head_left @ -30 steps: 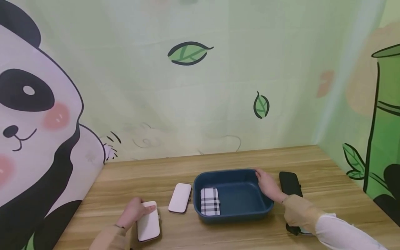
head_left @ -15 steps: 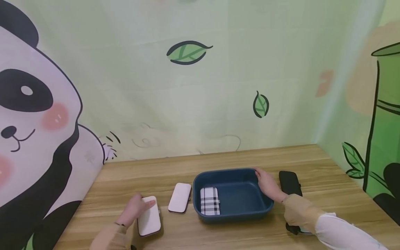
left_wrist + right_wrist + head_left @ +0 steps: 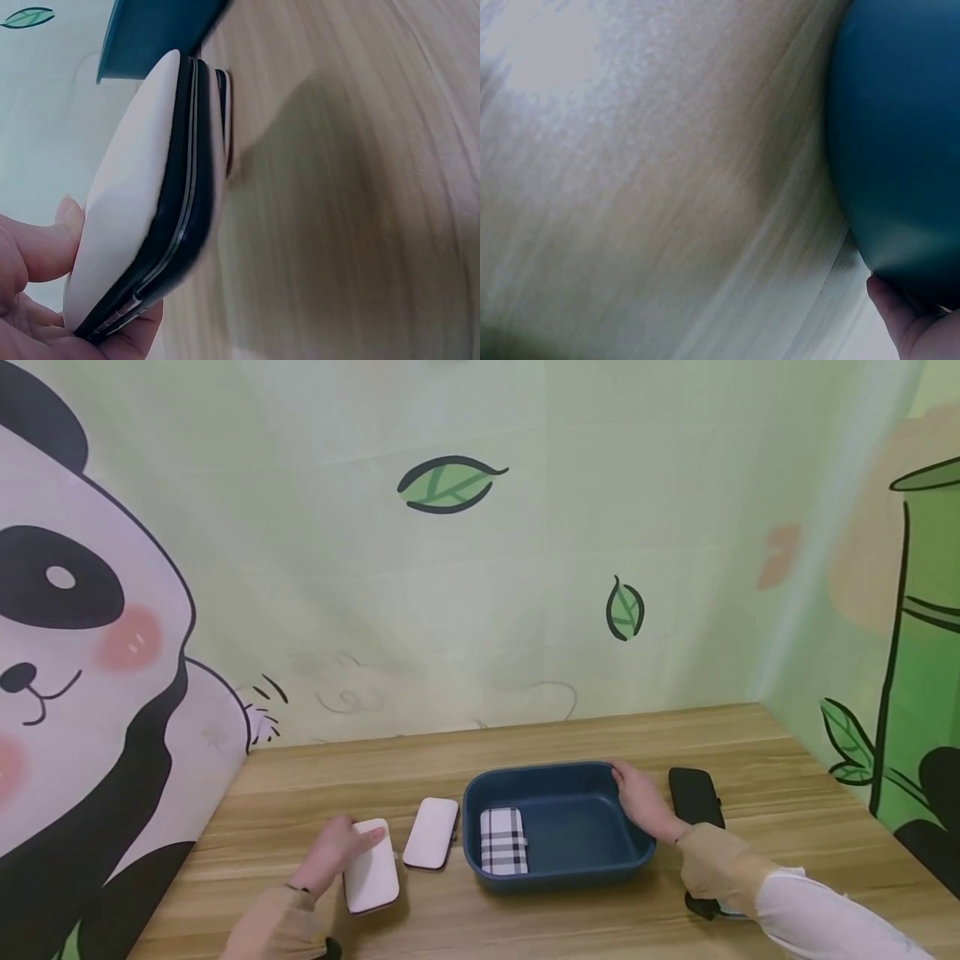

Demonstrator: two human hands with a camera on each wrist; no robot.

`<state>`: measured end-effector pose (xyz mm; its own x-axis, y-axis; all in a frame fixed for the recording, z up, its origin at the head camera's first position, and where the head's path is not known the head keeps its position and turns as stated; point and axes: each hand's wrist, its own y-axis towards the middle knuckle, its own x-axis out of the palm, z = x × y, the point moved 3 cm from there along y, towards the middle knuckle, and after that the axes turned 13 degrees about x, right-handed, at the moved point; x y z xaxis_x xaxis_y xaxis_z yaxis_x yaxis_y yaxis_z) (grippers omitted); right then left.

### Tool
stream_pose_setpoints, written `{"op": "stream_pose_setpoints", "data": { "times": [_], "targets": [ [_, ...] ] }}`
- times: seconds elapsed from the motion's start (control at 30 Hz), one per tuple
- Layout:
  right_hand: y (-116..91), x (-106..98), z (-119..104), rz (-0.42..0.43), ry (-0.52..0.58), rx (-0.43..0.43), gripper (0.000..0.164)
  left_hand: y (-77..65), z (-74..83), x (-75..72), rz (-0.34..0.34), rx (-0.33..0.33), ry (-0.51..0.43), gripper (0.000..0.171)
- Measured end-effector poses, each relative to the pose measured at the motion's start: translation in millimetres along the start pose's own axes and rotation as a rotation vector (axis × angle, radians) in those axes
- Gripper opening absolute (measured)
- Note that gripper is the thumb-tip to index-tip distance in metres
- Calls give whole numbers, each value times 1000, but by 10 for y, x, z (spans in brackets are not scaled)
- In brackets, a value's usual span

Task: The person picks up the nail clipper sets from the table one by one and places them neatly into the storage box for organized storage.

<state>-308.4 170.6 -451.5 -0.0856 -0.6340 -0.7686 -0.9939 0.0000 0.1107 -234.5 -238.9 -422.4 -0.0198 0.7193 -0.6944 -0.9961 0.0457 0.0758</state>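
Note:
My left hand (image 3: 335, 853) holds a white hard-shell case (image 3: 372, 875) just above the table, thumb on its top face and fingers beneath. In the left wrist view, the case (image 3: 129, 191) shows black sides and a metal frame along its seam. A blue rectangular bin (image 3: 562, 882) stands right of centre. Inside it, at the left end, lies a black-and-white checked case (image 3: 504, 842). My right hand (image 3: 647, 802) grips the bin's right rim near the back corner. The right wrist view catches the bin's outer wall (image 3: 900, 142) and part of that hand (image 3: 911, 322).
A second white case (image 3: 431, 833) lies on the wooden table (image 3: 375, 768) just left of the bin. To the right is a black case (image 3: 693, 795). My right forearm partly covers another dark item (image 3: 702, 907). A printed backdrop (image 3: 525, 543) rises behind the table.
My left hand has lifted the white case and moved it right and away from me, towards the second white case. The right hand has stayed on the bin's rim.

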Motion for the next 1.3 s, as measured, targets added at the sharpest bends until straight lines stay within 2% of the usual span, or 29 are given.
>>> {"op": "stream_pose_setpoints", "data": {
  "times": [0.17, 0.43, 0.93, 1.13, 1.3],
  "targets": [
    [-8, -3, -3, -9, 18, -13, 29, 22, 71, 14, 11, -14, -48, 42],
    [-8, 5, 9, 2, 12, -21, 28, 76, 206, 60, 17, 12, -109, 42],
    [6, 10, 19, 9, 14, -22, 28, 265, 556, 225, -1, 55, -120, 38],
    [-1, 5, 14, 12, 14, -23, 28, 301, 632, 262, -3, 71, -122, 42],
    [-4, 5, 13, 8, 22, -28, 28, 339, 653, 296, -2, 45, -106, 44]
  ]
}}
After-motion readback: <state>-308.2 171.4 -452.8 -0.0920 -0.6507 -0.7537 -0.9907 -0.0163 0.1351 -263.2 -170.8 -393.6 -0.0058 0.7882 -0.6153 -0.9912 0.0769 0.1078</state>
